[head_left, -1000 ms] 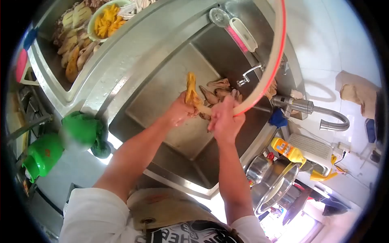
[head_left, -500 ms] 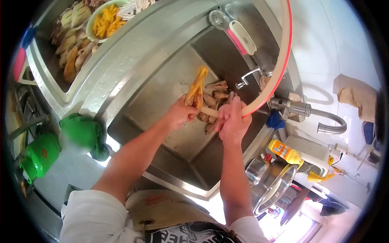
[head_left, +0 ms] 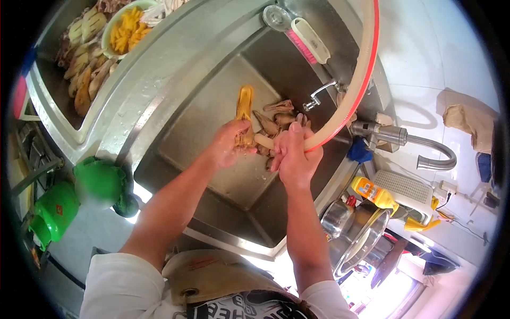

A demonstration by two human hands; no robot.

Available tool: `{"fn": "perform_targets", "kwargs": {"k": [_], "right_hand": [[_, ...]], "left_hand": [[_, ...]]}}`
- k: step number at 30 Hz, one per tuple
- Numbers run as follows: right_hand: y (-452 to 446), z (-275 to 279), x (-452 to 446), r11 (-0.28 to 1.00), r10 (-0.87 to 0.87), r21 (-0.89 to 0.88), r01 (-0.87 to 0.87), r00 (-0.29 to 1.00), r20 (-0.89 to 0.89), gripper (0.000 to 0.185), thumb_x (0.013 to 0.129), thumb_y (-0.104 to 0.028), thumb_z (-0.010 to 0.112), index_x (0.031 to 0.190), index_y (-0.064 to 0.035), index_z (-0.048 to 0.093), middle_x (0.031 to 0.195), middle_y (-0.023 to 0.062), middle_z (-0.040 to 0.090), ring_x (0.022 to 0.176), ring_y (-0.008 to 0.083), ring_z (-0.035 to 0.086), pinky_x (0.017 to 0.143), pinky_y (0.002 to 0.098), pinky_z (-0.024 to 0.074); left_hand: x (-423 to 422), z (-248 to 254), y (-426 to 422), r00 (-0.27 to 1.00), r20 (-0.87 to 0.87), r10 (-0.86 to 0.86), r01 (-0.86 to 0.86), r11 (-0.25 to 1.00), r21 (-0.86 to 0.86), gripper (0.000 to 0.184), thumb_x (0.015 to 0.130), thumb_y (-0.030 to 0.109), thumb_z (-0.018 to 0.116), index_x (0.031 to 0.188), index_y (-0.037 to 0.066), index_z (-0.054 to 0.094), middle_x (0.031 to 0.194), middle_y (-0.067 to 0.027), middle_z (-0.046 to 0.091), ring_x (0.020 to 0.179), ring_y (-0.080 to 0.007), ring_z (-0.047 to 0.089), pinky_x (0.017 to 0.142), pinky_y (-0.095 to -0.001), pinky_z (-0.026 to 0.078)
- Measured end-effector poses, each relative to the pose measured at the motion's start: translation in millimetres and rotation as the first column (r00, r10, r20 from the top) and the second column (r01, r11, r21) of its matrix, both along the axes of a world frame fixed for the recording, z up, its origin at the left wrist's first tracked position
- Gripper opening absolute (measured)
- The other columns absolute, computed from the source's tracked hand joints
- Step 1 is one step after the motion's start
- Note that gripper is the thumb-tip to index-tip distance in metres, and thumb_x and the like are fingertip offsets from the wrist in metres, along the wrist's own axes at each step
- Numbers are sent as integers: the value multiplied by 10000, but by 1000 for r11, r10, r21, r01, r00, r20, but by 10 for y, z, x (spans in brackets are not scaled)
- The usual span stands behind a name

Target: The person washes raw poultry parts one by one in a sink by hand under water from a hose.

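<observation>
My left hand [head_left: 229,142] is closed around a yellow-orange duck head [head_left: 244,103], its long flat bill pointing to the far side of the sink. In my right hand [head_left: 296,154] is a pale hose with a red stripe [head_left: 355,98]. The hose end sits close to the fingers of my left hand, aimed at the duck head. Behind and below my hands, several brownish poultry pieces [head_left: 270,125] lie on the bottom of the steel sink [head_left: 196,125], partly covered by my right hand.
Another basin [head_left: 45,80] at the upper left holds poultry pieces and a bowl [head_left: 108,49] of yellow pieces. A pink-bristled brush [head_left: 311,41] and a strainer [head_left: 277,18] lie on the far ledge. Taps [head_left: 380,131], a yellow bottle [head_left: 374,192] and metal pots [head_left: 361,236] stand right.
The duck head has turned in my left hand, its bill now more upright and its hollow side showing. Both hands have shifted slightly left in view, and the hose end stays beside it.
</observation>
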State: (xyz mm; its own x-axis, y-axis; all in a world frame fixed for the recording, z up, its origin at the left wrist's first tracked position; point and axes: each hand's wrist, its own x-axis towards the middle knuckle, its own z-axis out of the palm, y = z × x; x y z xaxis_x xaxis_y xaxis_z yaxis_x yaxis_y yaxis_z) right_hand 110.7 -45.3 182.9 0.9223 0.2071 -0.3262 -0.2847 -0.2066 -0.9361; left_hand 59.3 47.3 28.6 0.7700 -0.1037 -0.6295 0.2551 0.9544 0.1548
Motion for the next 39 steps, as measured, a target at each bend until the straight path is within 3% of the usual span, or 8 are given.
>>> {"fn": "perform_targets", "kwargs": {"k": [7,15,20,23,24,26,33,39], "right_hand": [[-49,-376,52,995,87,-59,-77,979,186,403,988,-286,505,673,-43,435,572,65,484,361,102,403,307,248,329],[37,-676,151,995,-46,94,42,998,49,426,985,-322,512,667,-60,401,552,37,431,370,108,385,287,247,283],[16,-836,130,989,-58,137,52,997,42,429,983,-336,518,671,-90,355,541,7,358,430,108,412,261,245,257],[-1,-828,80,967,-128,209,146,987,-96,413,984,-277,518,652,-55,412,556,16,434,493,94,395,457,261,319],[-32,-874,71,971,-124,198,136,990,-73,414,980,-303,524,666,-68,394,554,13,408,474,100,400,391,254,298],[-86,-998,91,977,-114,181,116,993,-21,422,972,-355,536,692,-93,358,550,5,355,435,112,409,259,240,257],[-146,-1153,126,968,-134,206,146,988,-71,450,976,-347,531,648,-98,349,535,13,380,431,113,419,268,242,252],[-156,-1285,88,974,-147,164,156,987,-70,439,983,-336,519,649,-95,368,525,18,400,409,108,405,282,245,246]], "left_hand": [[-29,-184,-138,985,142,-94,51,959,277,228,841,86,577,1052,17,522,800,-75,581,598,-149,525,508,-303,418],[-36,-20,-165,977,-25,-210,196,858,476,238,816,73,568,1039,-11,560,773,-56,588,600,-120,520,498,-275,408],[-70,18,-227,994,-95,-54,100,810,578,225,823,95,562,1006,-31,596,747,-62,610,595,-145,548,518,-292,432],[-89,-89,-266,987,-145,-76,155,723,673,234,817,95,553,994,-48,606,736,-93,627,610,-171,577,545,-317,457],[-101,-143,-296,980,-174,-99,195,684,703,237,814,93,550,991,-53,609,733,-105,632,618,-180,587,555,-325,465],[-105,-237,-357,977,-199,-82,204,650,732,239,810,92,546,982,-56,619,732,-126,639,638,-192,607,578,-340,478],[-59,-183,-339,970,-241,-41,215,608,764,386,799,41,528,1178,-34,529,838,-149,651,687,-201,622,602,-335,495],[-90,-595,-414,984,-176,-19,137,713,688,396,803,-2,516,1196,46,510,836,-111,625,666,-168,597,571,-314,487]]}}
